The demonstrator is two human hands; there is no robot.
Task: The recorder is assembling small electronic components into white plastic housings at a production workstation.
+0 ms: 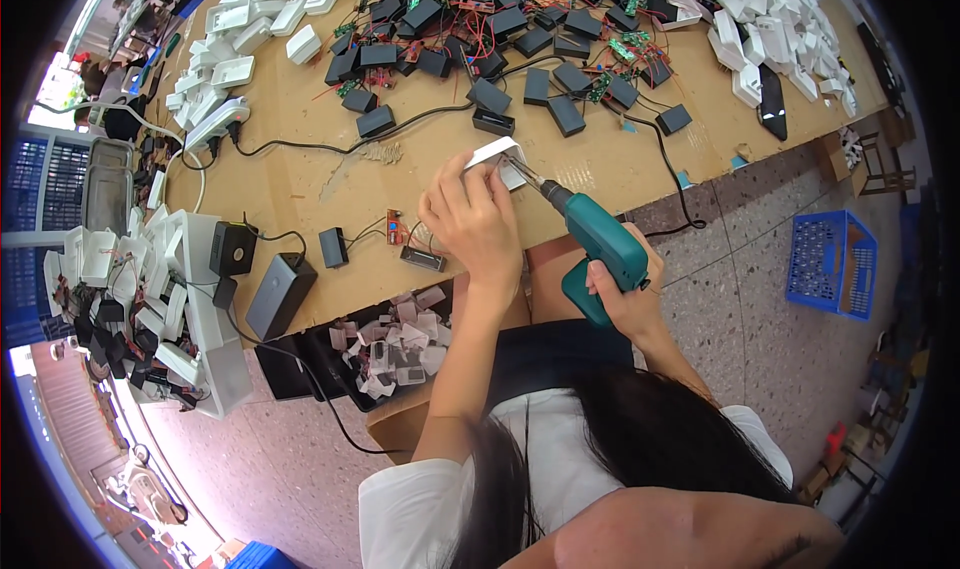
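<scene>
My left hand (475, 214) grips a white plastic casing (497, 153), held up over the near part of the table. My right hand (632, 287) is wrapped round the handle of a green cordless screwdriver (603, 239). Its thin bit reaches into the hollow of the casing, close to my left fingertips; the exact spot it touches is too small to make out. Just beyond the casing lies an open black box (493, 121). Below my left wrist sits another black box (423, 258), wired to a small red circuit board (396, 227).
Black boxes with red wires and green boards (490, 29) pile up at the back. White casings (775, 34) heap at far right, more at far left. A power strip (216, 124) and black cable cross the table. A white bin (215, 339) stands left; a blue crate (832, 266) sits on the floor.
</scene>
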